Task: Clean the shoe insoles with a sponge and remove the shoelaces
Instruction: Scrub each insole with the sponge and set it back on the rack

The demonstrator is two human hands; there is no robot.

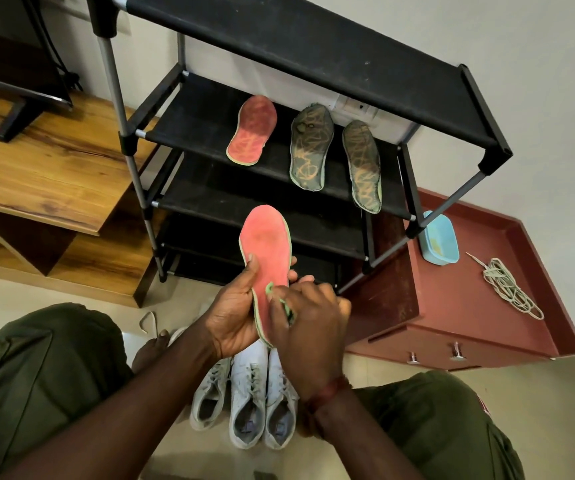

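Note:
My left hand (pixel 232 313) grips a red insole (pixel 267 244) with a green rim, held upright in front of the rack. My right hand (pixel 308 318) holds a green sponge (pixel 281 301) against the insole's heel end; most of the sponge is hidden by my fingers. A second red insole (pixel 252 130) and two dark insoles (pixel 310 148) (pixel 362 166) lie on a shelf of the black shoe rack (pixel 313 46). Three white laced shoes (pixel 246 400) stand on the floor under my hands. A bundle of pale shoelaces (pixel 507 289) lies on the red cabinet.
A blue tub (pixel 440 242) sits on the red cabinet (pixel 459 306) beside the rack's right leg. A wooden TV unit (pixel 54 161) with a screen stands at left. My knees in green trousers frame the shoes. A loose lace (pixel 147 322) lies by my left foot.

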